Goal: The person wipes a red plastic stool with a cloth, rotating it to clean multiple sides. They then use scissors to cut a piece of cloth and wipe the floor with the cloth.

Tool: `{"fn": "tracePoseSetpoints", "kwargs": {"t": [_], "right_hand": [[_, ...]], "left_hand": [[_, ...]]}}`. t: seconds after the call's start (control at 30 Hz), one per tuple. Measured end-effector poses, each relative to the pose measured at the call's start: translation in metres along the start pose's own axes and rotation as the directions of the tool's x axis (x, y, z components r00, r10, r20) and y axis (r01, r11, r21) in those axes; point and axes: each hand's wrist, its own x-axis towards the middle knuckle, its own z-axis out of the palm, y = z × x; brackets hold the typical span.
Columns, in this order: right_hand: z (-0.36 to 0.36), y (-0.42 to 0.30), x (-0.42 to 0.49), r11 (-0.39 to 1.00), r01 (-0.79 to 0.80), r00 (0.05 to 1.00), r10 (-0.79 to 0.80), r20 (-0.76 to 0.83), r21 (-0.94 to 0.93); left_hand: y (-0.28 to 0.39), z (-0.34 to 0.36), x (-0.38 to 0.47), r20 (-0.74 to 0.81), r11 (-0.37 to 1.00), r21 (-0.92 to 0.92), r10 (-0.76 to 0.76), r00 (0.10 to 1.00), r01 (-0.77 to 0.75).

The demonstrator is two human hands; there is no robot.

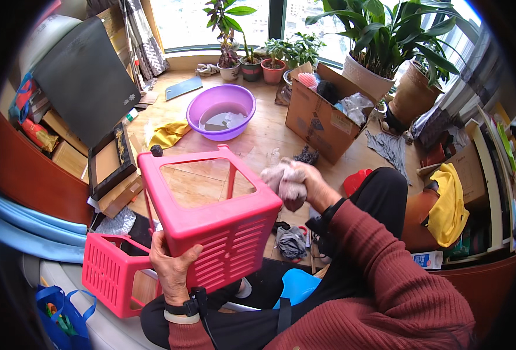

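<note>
A pink plastic rack section (227, 245) with slatted sides and an open frame is tilted over my lap. My left hand (174, 262) grips its lower left edge, the thumb lying on the slatted side. Bunched in my right hand (312, 186) is a damp-looking, greyish-pink cloth (286, 181), close to the rack's right corner; whether it touches the plastic I cannot tell. A second, smaller-looking pink rack section (109, 271) rests at the left beside my knee. Beyond the rack, a purple basin (247, 124) with cloudy water stands on the wooden floor.
A cardboard box (319, 124) full of odds and ends stands ahead at the right, near potted plants (273, 70). A yellow cloth (166, 133) lies by the basin. A black frame (111, 159) leans at left; a grey cloth ball (291, 243) and blue plastic piece (297, 286) lie near my legs.
</note>
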Motion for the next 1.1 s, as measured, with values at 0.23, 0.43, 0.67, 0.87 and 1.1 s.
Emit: {"fn": "tracePoseSetpoints", "kwargs": {"t": [0.23,0.43,0.67,0.87,1.1], "right_hand": [[0.067,0.005,-0.017,0.662,0.099,0.984,0.046,0.172,-0.743],[0.053,-0.028,0.074,0.872,0.132,0.986,-0.066,0.154,-0.472],[0.054,-0.026,0.072,0.653,-0.029,0.999,0.045,0.001,-0.757],[0.034,-0.034,-0.01,0.825,-0.099,0.995,0.087,-0.049,-0.556],[0.048,0.058,0.007,0.997,-0.058,0.997,0.06,0.038,-0.055]], "left_hand": [[0.024,0.018,-0.014,0.252,0.865,0.345,0.289,0.924,-0.365],[0.037,0.028,-0.025,0.353,0.823,0.29,0.383,0.854,-0.489],[0.025,0.012,-0.02,0.142,0.95,0.187,0.224,0.964,-0.248],[0.021,0.001,0.001,-0.074,0.976,0.127,0.188,0.979,-0.178],[0.045,-0.003,0.008,-0.212,0.949,-0.303,0.024,0.977,-0.089]]}}
